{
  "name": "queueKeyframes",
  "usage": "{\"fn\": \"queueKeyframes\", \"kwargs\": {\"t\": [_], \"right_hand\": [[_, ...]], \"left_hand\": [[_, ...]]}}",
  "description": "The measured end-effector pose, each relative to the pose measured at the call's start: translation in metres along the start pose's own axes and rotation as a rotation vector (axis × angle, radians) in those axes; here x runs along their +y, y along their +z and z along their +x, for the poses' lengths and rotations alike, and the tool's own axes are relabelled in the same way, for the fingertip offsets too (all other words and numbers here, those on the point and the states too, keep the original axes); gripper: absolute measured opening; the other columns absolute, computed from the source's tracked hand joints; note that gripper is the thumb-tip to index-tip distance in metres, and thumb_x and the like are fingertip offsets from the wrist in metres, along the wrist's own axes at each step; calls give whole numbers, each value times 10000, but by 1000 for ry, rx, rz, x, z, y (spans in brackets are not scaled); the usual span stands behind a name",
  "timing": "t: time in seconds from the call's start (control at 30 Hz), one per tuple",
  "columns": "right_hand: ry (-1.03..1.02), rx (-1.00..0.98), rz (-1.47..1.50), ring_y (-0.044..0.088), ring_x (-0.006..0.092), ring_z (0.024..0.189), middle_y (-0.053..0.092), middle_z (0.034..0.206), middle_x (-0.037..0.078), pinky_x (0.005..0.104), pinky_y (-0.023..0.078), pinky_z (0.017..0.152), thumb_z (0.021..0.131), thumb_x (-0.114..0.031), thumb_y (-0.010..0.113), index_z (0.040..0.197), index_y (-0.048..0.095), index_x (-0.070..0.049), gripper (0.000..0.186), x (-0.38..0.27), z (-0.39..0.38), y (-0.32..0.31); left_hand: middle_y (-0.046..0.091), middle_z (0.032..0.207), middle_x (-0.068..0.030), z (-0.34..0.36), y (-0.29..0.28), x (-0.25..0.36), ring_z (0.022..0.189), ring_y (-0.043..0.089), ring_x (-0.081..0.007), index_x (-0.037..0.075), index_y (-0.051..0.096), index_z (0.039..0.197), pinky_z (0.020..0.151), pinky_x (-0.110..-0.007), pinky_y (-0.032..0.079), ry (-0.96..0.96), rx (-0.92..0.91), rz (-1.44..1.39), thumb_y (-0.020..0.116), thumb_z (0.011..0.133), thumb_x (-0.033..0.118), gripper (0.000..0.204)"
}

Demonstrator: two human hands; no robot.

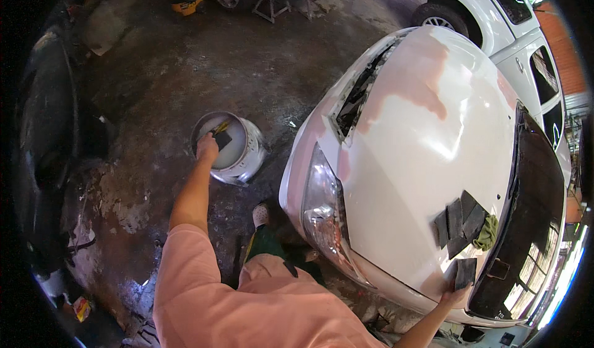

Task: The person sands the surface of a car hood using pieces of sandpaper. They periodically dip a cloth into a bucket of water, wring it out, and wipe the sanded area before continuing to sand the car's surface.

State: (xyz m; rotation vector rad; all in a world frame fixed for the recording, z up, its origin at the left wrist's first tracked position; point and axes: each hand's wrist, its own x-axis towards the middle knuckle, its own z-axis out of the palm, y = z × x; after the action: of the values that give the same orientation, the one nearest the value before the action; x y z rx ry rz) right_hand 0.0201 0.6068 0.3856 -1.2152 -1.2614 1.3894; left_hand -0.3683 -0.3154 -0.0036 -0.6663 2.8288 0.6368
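Observation:
My left hand (208, 148) reaches over the rim of a white bucket (250, 153) holding cloudy liquid (232, 153). Its fingers are closed on a dark square piece of sandpaper (223, 139); a small yellow thing (221, 127) shows beside it, too small to name. At the lower right my right hand (456, 294) grips another dark piece of sandpaper (465, 272) above the rear corner of a car hood (421, 162). Several dark sandpaper sheets (456, 218) lie overlapping on the hood, beside a crumpled green cloth (487, 233).
The white hood has pinkish patches (421, 75). Its headlight (323, 193) and windshield (520, 224) border it. Behind stands another white vehicle (495, 13). A dark car body (49, 119) lines the left, and a yellow bucket (187, 5) sits far back on the stained floor (142, 82).

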Motion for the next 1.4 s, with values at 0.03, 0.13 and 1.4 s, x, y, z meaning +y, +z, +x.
{"fn": "queueKeyframes", "kwargs": {"t": [0.03, 0.13, 1.4], "right_hand": [[6, 21, 9, 599, 326, 1223, 625, 1386, 127, 497, 514, 1020, 1000, -556, 649, 1428, 591, -11, 695, 0, 0, -4], [-31, 26, -24, 616, 320, 1216, 631, 1382, 126, 472, 533, 1012, 1012, -506, 654, 1409, 605, -24, 627, -1, 5, -16], [383, -565, 602, 713, 169, 848, 719, 1016, 38, 361, 615, 695, 943, -89, 663, 1191, 587, -106, 260, -4, -78, -20]], "left_hand": [[652, 1377, -187, 11, 1, 3, 1324, 586, -400, 79, 630, 1354, 1085, -511, 496, 0, -22, 85, 478, 1050, 178, 354], [625, 1433, -159, 28, -2, 16, 1340, 580, -380, 106, 595, 1417, 1091, -498, 495, -55, -99, 167, 506, 1034, 150, 396], [704, 1098, -53, -571, -77, 425, 1062, 617, -179, 2, 744, 1101, 1001, -304, 444, 503, -568, -969, 651, 1017, 183, 220]]}}
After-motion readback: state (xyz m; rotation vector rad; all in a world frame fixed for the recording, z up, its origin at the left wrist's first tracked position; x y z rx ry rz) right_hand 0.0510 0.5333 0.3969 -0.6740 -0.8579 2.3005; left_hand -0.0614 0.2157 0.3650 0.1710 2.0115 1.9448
